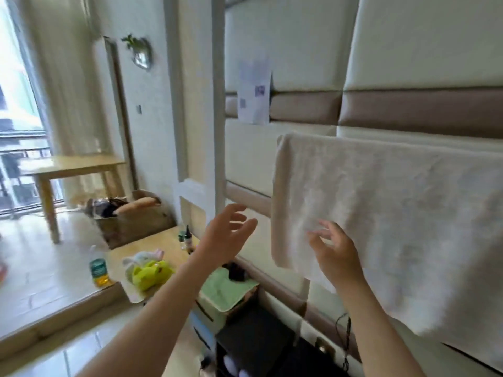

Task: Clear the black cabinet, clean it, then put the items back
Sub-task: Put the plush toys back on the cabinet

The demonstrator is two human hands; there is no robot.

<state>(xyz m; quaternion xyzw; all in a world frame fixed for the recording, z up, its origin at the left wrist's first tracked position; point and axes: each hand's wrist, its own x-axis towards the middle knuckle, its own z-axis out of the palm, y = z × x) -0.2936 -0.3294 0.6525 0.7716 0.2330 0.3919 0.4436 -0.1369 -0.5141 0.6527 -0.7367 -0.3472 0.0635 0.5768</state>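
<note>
Both of your hands are raised with the fingers spread and relaxed, gripping nothing. Your left hand hangs in the air before the padded wall. Your right hand is up against the lower left part of the white towel hanging on that wall; you cannot tell whether the fingertips touch it. Low at the bottom edge, between your forearms, stands the black cabinet against the wall. Just to its left lies a green cloth, and beyond that a yellow-green toy on the low wooden table.
</note>
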